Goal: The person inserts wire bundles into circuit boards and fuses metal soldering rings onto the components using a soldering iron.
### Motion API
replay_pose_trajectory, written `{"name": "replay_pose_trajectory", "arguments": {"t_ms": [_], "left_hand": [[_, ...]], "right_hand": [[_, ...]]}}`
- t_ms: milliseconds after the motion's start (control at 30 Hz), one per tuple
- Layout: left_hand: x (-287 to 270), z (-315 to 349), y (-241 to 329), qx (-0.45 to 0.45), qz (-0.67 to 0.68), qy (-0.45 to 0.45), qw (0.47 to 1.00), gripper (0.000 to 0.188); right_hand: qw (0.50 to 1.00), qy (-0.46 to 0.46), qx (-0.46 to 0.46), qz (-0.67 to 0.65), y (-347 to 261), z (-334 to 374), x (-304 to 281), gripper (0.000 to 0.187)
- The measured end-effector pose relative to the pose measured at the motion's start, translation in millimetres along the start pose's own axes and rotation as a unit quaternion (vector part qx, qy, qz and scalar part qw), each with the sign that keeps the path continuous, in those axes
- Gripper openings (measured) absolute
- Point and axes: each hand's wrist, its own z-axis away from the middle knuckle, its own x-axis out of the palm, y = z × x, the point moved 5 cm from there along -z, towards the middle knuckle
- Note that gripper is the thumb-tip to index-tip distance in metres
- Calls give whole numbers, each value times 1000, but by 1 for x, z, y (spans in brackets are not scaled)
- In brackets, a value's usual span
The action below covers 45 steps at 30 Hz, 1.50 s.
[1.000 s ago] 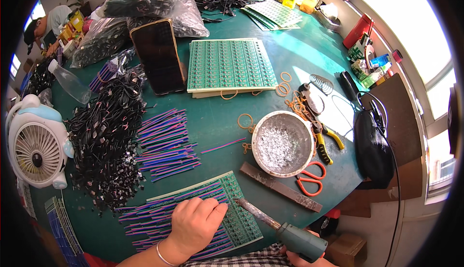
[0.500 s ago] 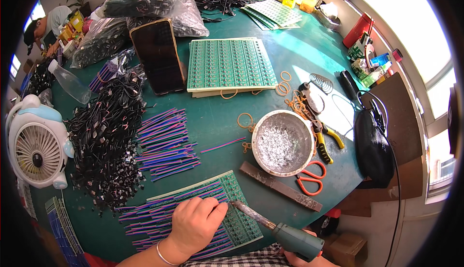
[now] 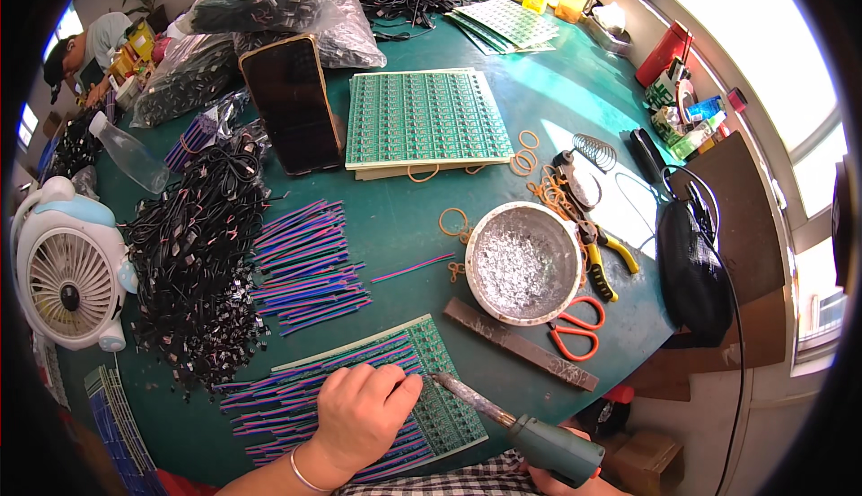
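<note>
A green circuit board panel (image 3: 446,403) lies near the table's front edge, its left part covered by rows of pink-and-blue wires (image 3: 287,397). Over those wires is my left hand (image 3: 366,413), thumb and forefinger pinched on what looks like a wire, mostly hidden by the fingers. My right hand (image 3: 549,482), partly out of sight beneath the tool, grips the green handle of a soldering iron (image 3: 548,447). The iron's metal tip points left, close to the left fingertips and just above the board. Loose pink-and-blue wires (image 3: 310,267) lie in a pile behind the panel.
A round bowl (image 3: 521,267) of silvery bits stands behind a dark metal bar (image 3: 521,345), beside orange-handled scissors (image 3: 579,342) and pliers (image 3: 597,258). Black cables (image 3: 202,254), a fan (image 3: 70,272), a phone (image 3: 292,105) and stacked panels (image 3: 426,119) surround the work. People sit beyond.
The iron's tip has shifted very slightly right, away from my left fingertips. My left hand stays nearly still over the board.
</note>
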Motion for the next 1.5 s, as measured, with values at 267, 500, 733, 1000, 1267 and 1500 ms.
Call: {"name": "replay_pose_trajectory", "arguments": {"t_ms": [267,500,733,1000,1267,1500], "left_hand": [[1,-2,-2,2,-3,-1,1000,13],[-4,-2,-3,3,-17,4,1000,14],[-13,0,8,-6,-25,-12,1000,12],[-47,-60,-104,-83,-137,87,983,9],[-21,-70,-124,-126,-114,13,985,10],[-19,-67,-121,-51,-145,24,988,11]], "right_hand": [[999,37,9,5,9,8,4,35],[994,-31,24,-98,17,4,-2,36],[975,121,35,-182,32,10,0,35],[955,57,111,-269,35,20,1,35],[967,93,93,-220,29,16,7,33],[977,104,27,-185,37,12,7,31]]}}
